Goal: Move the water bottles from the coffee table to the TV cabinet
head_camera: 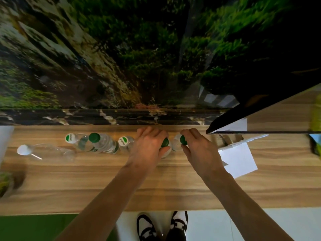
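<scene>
I look straight down on the wooden TV cabinet [104, 185]. My left hand [147, 145] is wrapped around a clear water bottle with a green cap [165, 142], which stands on the cabinet top. Just to its right, my right hand [198, 146] grips a second green-capped bottle [183, 140] near its top. Left of my hands stands a row of bottles: one with a white cap [123, 141], one with a green cap [94, 137], another white-capped one [70, 137]. A clear bottle with a plain white cap [52, 152] leans at the far left.
The TV's dark corner [243, 117] juts over the cabinet at the right, with a white paper sheet [238, 160] under it. A marble strip [86, 117] and forest mural back the cabinet. A plant [7, 183] sits at the left edge. My shoes [161, 226] stand on the floor below.
</scene>
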The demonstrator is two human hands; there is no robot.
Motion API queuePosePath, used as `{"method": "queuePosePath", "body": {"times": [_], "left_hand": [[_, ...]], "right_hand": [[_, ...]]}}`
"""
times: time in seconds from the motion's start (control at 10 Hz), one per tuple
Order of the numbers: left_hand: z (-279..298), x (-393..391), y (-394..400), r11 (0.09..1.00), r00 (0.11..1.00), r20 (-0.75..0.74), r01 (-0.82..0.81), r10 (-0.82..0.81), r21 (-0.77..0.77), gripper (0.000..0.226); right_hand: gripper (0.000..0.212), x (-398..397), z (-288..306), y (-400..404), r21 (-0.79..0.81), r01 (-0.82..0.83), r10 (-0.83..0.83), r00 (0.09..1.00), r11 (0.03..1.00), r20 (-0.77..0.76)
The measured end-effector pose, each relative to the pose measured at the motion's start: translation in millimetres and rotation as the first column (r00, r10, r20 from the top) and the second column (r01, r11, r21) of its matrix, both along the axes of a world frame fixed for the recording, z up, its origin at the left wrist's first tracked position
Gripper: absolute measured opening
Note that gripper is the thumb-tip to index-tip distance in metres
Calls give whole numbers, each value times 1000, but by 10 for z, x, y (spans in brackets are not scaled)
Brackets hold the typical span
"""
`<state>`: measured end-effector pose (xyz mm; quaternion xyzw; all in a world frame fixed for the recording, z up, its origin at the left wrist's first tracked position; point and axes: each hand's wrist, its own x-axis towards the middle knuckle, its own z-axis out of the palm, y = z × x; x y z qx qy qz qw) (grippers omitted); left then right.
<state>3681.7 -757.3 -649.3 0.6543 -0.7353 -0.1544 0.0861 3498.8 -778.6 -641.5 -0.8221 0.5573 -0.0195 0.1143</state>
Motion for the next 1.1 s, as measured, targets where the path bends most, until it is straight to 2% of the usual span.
{"method": "queuePosePath", "body": {"times": [0.6, 0.9, 1.1], "left_hand": [[-287, -68, -100, 998, 998, -19, -58, 59, 23, 35], [-258, -60, -83, 998, 998, -38, -51, 53, 37, 45], [-90, 35, 141, 995, 992, -98, -79, 73, -62, 48]], "right_hand": [[34, -112, -252, -91, 174, 11, -27, 995, 985, 93], [38, -47, -245, -85, 179, 6, -18, 998, 984, 66], [49, -79, -89, 13, 116, 16, -17, 1000, 993, 15]]}}
